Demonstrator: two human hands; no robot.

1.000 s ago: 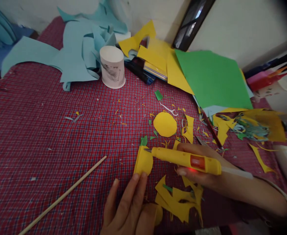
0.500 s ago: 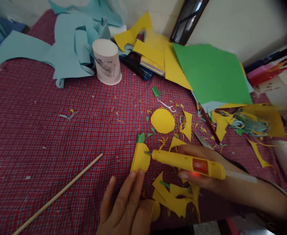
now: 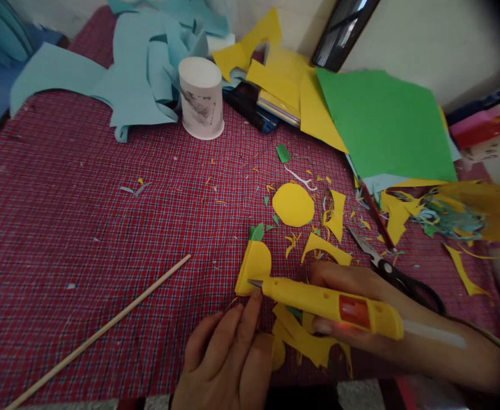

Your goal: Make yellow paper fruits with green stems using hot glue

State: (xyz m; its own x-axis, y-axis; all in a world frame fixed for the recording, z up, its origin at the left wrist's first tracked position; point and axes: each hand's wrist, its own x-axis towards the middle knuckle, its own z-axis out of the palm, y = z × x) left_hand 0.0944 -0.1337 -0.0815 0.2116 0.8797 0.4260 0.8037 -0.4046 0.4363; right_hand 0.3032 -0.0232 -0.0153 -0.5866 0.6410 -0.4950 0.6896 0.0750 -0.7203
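Observation:
My right hand is closed around a yellow hot glue gun, a pale glue stick jutting from its back. The gun's metal nozzle is at the lower part of a folded yellow paper piece with a green paper leaf at its top. My left hand lies on the cloth with fingers stretched out, the index fingertip at the folded piece's bottom edge. Beside the left thumb, partly hidden, is another rounded yellow paper piece. A flat yellow paper circle lies just beyond the folded piece.
Yellow scraps and scissors lie around my right hand. A wooden stick rests on the checked cloth at left. Farther back are a paper cup, light-blue sheets, green paper and a pencil.
The nozzle has moved from the upper part of the folded yellow paper down to its lower part. My left fingers have drawn back to its bottom edge. The camera view has shifted slightly.

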